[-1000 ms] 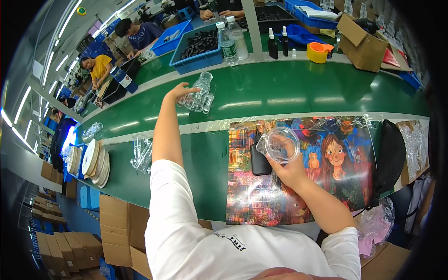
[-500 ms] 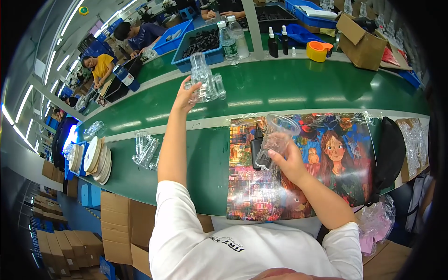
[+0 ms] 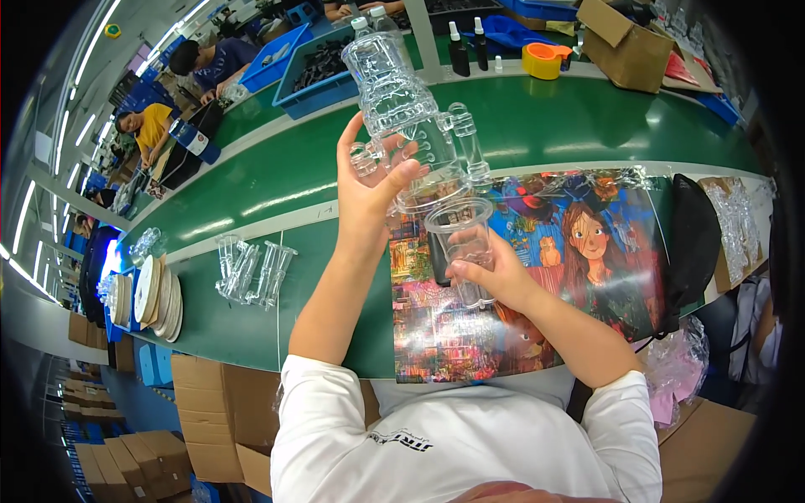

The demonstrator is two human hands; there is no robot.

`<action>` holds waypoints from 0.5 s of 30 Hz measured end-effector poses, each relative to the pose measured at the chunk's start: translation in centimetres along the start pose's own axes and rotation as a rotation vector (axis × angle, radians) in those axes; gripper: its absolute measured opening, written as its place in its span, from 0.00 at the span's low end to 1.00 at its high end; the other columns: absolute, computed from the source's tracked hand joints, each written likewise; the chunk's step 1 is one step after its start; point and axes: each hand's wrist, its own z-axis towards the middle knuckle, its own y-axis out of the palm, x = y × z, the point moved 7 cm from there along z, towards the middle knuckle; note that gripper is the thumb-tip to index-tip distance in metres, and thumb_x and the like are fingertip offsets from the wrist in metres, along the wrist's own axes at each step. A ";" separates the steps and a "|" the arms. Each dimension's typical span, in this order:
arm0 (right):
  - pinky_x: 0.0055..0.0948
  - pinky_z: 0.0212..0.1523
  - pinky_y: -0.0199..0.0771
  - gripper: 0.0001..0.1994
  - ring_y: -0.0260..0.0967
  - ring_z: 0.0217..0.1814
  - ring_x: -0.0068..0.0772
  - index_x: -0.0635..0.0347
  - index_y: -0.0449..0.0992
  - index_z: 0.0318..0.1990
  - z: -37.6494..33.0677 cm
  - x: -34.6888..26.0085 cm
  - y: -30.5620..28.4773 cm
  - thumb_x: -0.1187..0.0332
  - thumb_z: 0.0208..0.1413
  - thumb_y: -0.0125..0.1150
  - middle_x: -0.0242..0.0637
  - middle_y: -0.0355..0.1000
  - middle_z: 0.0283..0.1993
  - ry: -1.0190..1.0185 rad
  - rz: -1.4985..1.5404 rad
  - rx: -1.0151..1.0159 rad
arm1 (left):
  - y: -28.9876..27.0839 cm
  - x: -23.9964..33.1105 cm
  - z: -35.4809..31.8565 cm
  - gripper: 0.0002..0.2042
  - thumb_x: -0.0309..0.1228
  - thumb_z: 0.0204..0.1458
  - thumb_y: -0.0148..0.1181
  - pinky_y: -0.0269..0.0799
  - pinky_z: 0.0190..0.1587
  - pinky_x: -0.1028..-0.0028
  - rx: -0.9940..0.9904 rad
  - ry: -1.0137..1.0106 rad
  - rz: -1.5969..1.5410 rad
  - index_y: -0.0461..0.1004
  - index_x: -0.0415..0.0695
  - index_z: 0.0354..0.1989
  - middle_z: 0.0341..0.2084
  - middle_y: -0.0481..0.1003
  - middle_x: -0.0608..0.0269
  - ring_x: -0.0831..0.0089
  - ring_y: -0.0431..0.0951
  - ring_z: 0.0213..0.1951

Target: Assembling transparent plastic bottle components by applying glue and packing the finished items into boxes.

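My left hand (image 3: 369, 180) grips a large clear vessel (image 3: 411, 134) with side tubes, tilted above the bench; fingers wrap its left side. Just below its base, my right hand (image 3: 495, 272) holds a clear cup-shaped piece (image 3: 459, 226), wide rim up, over the colourful illustrated mat (image 3: 599, 293). Whether the rim touches the vessel's base I cannot tell. A black bottle (image 3: 439, 258) is partly hidden behind the cup piece. Several clear tube pieces (image 3: 251, 272) lie on the green bench to the left of my left forearm.
White spools (image 3: 159, 298) stand at the bench's left end. Beyond are a blue bin (image 3: 323, 80) of black parts, dark spray bottles (image 3: 459, 54), an orange tape roll (image 3: 543, 60) and a cardboard box (image 3: 625, 46). A black pouch (image 3: 698, 251) lies right. Two people work at far left.
My left hand has brought the clear vessel nearer and to the right, close above the cup piece. My right hand has shifted slightly left and down, its cup piece now more upright.
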 end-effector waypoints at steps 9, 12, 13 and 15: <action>0.26 0.39 0.72 0.20 0.71 0.39 0.26 0.63 0.61 0.50 0.0 0.3 0.1 0.68 0.52 0.59 0.38 0.69 0.36 0.007 -0.040 0.010 | 1.5 -0.4 -1.4 0.42 0.22 0.39 0.68 0.71 0.51 0.62 -0.084 0.024 0.026 0.47 0.45 0.62 0.51 0.64 0.51 0.61 0.67 0.53; 0.26 0.39 0.72 0.20 0.71 0.39 0.27 0.63 0.61 0.50 0.0 0.3 0.1 0.68 0.53 0.59 0.39 0.69 0.36 0.002 -0.024 0.018 | 1.8 -0.4 -1.5 0.42 0.22 0.38 0.69 0.70 0.52 0.61 -0.098 0.025 0.017 0.47 0.44 0.61 0.52 0.64 0.52 0.61 0.66 0.54; 0.26 0.39 0.72 0.20 0.71 0.39 0.27 0.64 0.61 0.50 0.0 0.3 0.0 0.68 0.53 0.59 0.39 0.69 0.36 0.000 -0.022 0.017 | 1.9 -0.4 -1.5 0.42 0.22 0.38 0.69 0.70 0.52 0.61 -0.102 0.037 0.018 0.47 0.44 0.61 0.52 0.63 0.52 0.60 0.66 0.55; 0.27 0.39 0.72 0.20 0.71 0.40 0.27 0.64 0.61 0.50 -0.1 0.2 0.0 0.69 0.53 0.59 0.39 0.69 0.37 -0.005 -0.019 0.014 | 2.0 -0.4 -1.6 0.42 0.23 0.38 0.69 0.70 0.53 0.61 -0.106 0.049 0.019 0.47 0.44 0.61 0.52 0.63 0.52 0.60 0.66 0.55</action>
